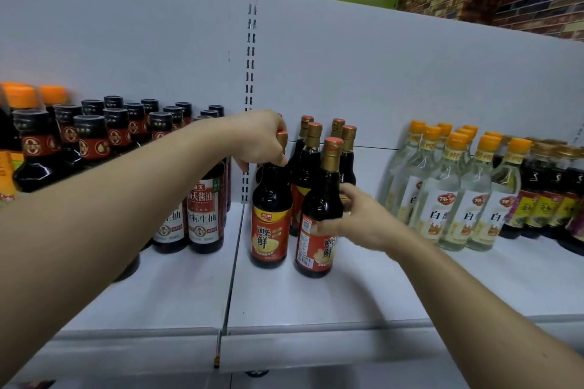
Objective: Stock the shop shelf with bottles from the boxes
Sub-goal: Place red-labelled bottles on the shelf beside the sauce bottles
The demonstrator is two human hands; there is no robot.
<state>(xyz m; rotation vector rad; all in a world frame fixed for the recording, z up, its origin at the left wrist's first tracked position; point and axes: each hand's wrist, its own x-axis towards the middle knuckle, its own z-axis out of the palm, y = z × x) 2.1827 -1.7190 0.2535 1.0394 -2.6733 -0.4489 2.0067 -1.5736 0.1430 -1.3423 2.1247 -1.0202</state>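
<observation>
White shelf (316, 294) under your fingers (328, 226). Left hand (259, 139) clasps the neck of the left bottle (270, 230); right hand (360, 218) wraps the front bottle (322, 193), likely lining them up.

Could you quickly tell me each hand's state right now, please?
Left hand: grips left front bottle by the neck.
Right hand: holds right front bottle around its body.

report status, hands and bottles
Left hand grips neck of left red-label sauce bottle. Right hand holds right red-label sauce bottle. Both standing on shelf, matching bottles close behind.
</observation>
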